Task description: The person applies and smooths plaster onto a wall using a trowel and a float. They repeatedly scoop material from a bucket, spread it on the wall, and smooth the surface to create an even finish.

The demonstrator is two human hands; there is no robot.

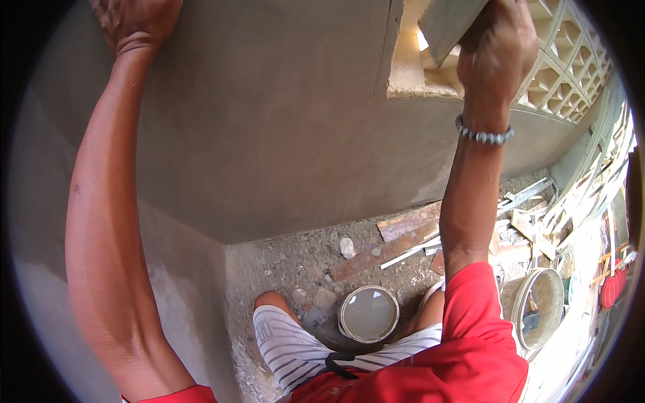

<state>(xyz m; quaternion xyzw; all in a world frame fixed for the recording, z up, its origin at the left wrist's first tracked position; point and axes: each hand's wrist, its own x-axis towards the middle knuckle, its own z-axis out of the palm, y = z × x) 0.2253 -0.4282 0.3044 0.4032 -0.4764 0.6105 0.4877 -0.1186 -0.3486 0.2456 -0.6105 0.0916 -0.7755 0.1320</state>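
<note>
My right hand (497, 47), with a beaded bracelet on its wrist, is raised at the upper right. It grips a trowel with a flat grey blade (447, 30), held in front of the opening in the wall; its handle is hidden by the hand. My left hand (138, 23) is up at the top left, in front of the grey plastered wall (289, 127). The upper edge of the picture cuts off its fingers, so I cannot tell whether it touches the wall or holds anything.
A bucket of cloudy water (369, 314) stands on the rubble-strewn ground between my legs. Another bucket (537, 309) with a tool inside is at the right. Planks (383, 252) and scrap lie along the wall's foot. Patterned vent blocks (564, 60) fill the upper right.
</note>
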